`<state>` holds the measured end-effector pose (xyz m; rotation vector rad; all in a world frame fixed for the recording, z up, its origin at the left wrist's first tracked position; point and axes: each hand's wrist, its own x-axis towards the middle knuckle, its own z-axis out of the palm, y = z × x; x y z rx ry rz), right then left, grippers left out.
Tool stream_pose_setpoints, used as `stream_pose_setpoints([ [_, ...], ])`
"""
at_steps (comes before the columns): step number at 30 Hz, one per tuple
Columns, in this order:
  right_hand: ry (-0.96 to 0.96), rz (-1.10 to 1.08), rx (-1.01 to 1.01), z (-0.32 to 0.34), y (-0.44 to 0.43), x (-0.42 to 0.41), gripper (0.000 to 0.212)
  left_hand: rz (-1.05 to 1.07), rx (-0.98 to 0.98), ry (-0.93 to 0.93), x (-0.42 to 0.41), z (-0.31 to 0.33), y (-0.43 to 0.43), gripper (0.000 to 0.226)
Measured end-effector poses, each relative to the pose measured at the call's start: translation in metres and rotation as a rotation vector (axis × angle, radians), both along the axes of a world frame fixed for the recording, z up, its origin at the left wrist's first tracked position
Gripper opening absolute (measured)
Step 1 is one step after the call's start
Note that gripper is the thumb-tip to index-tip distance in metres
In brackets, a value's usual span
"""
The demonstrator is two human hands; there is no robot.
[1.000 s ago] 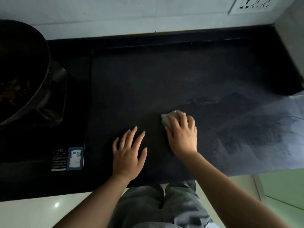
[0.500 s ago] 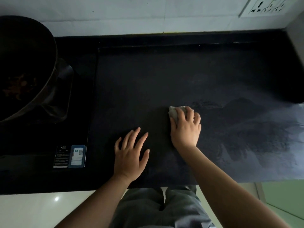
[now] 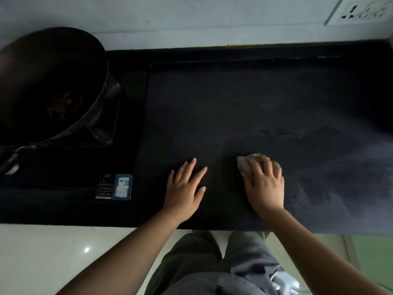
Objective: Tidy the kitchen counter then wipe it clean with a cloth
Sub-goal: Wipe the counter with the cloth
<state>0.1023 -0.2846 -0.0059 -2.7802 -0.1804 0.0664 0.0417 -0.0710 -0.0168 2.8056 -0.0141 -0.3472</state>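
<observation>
Grey trousers [image 3: 212, 262] and pale glossy floor [image 3: 63, 252] at the bottom of the view, both forearms reaching up over the front edge of the black desk [image 3: 234, 103]. Left hand [image 3: 184, 192]: flat on the desk near the front edge, palm down, fingers straight and spread, holding nothing. Right hand [image 3: 264, 184]: just to the right of the left, apart from it, fingers curled over a small pale wad of cloth [image 3: 244, 166] and pressing it onto the desk. Cloth sits under the fingertips, and only its far-left part sticks out. Cloth is near the desk's front edge, a bit right of centre. Right of that hand the surface shows greyish smeared streaks [image 3: 329, 177], running toward the right edge. Left of the hands, a black hob [image 3: 63, 167] sits flush beside the work area, with label stickers [image 3: 113, 186] at its front right corner. Further back on the hob: dark wok [image 3: 49, 86], brownish bits in the bottom, handle pointing toward the front left. Behind everything, a light wall [image 3: 191, 18], with a white socket plate [image 3: 361, 11] at the top right.
</observation>
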Motion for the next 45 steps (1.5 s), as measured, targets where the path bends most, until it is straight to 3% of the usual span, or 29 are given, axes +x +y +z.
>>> stream_pose_setpoints([
  [4, 0.080, -0.190, 0.007, 0.002, 0.030, 0.029, 0.040, -0.008, 0.024, 0.010, -0.004, 0.001, 0.000, 0.057],
  [9, 0.014, 0.138, -0.036, 0.001, 0.020, -0.004, 0.040, -0.009, 0.007, -0.007, -0.004, -0.002, -0.001, 0.056],
  [12, 0.004, 0.166, -0.052, -0.002, 0.000, -0.033, 0.042, -0.022, 0.020, -0.038, -0.005, -0.005, 0.001, 0.054],
  [18, -0.022, -0.099, -0.019, -0.003, -0.046, -0.020, 0.038, -0.008, 0.016, -0.015, -0.004, -0.002, -0.002, 0.054],
  [23, 0.031, -0.310, -0.004, 0.000, -0.022, 0.001, 0.038, -0.062, 0.023, -0.017, -0.009, 0.003, -0.014, 0.054],
  [29, 0.039, -0.002, -0.028, -0.003, -0.018, -0.041, 0.041, -0.049, 0.058, -0.002, -0.016, -0.001, -0.024, 0.059],
  [35, -0.014, 0.081, -0.018, -0.004, -0.053, -0.036, 0.041, -0.030, 0.089, 0.019, -0.016, 0.003, -0.032, 0.059],
  [41, 0.051, -0.053, 0.019, 0.000, -0.105, -0.004, 0.040, 0.126, 0.086, 0.082, -0.015, 0.014, -0.057, 0.070],
  [45, 0.021, 0.087, -0.011, 0.000, -0.140, -0.025, 0.041, 0.197, 0.110, 0.079, -0.024, 0.021, -0.096, 0.061],
])
